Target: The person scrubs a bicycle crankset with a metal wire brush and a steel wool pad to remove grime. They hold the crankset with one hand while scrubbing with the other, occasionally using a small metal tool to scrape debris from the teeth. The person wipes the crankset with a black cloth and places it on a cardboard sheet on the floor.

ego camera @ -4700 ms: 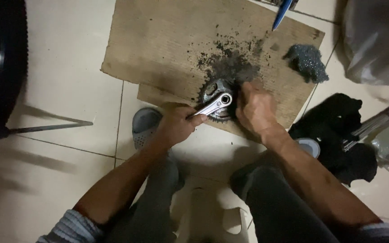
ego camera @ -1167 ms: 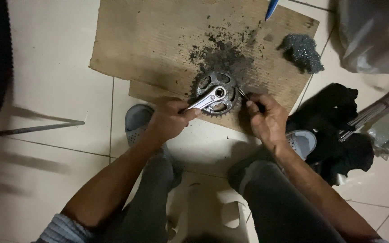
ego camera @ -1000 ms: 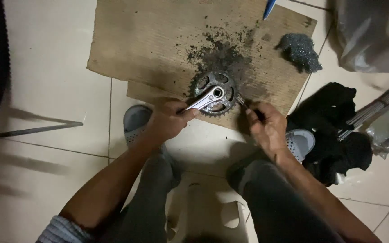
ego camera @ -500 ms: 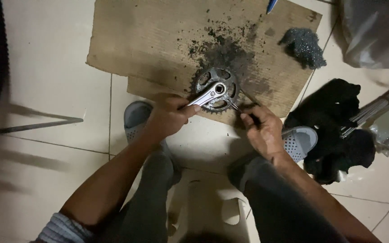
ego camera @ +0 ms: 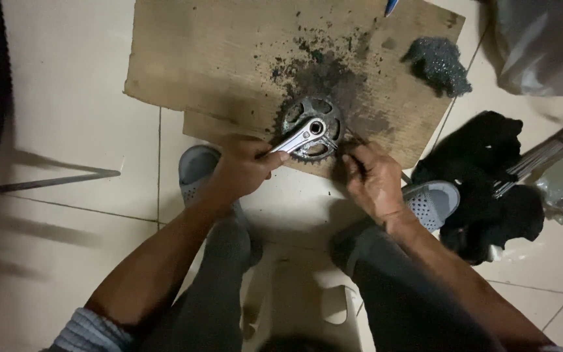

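Tiled floor carries grimy cardboard [ego camera: 229, 58] where a toothed crankset [ego camera: 311, 127] lies; left hand [ego camera: 242, 166] grips its silver arm, the safest hold on stiff, heavy, greasy steel; right hand [ego camera: 369, 176] seems pinched on a small tool, hard to see

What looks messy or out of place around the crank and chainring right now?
Dark gritty debris is scattered over the cardboard sheet just above the chainring, staining it. The left hand grips the silver crank arm; the right hand works at the ring's edge. A grey wad lies nearby. Nothing looks broken.
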